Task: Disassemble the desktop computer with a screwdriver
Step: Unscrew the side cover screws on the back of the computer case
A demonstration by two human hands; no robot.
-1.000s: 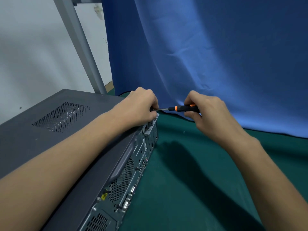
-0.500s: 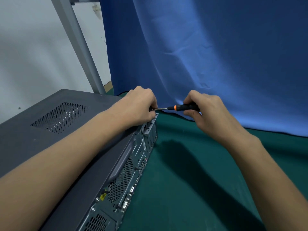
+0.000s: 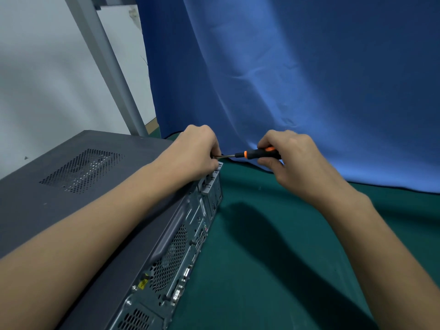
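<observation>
**Computer** (image 3: 95, 186): dark case lying flat on the green cloth (image 3: 285, 258), to my left. Its rear panel (image 3: 181, 253) faces right, with ports and vents showing. The lid is on.

**Screwdriver** (image 3: 259, 154): black-and-orange handle, shaft level and pointing left at the far top corner of the rear panel. The tip is hidden behind my left fingers.

**Right hand** (image 3: 285, 156): wrapped closely round the handle, clear of the cloth.

**Left hand** (image 3: 195, 151): set on the far top corner of the case, fingers curled down over the shaft end. They may be steadying the shaft or a screw, but I cannot tell what, if anything, they pinch.

**Stage**, by my judgement: early, working on a cover screw at the rear edge.

**Risks:**
- The tip could ride out of the screw head if the shaft tilts off level or the push goes slack. That would chew the head.
- A slip would send the tip into my left fingers, which sit right at it.
- A freed screw could drop onto the cloth or roll under the blue curtain (image 3: 285, 67).
</observation>
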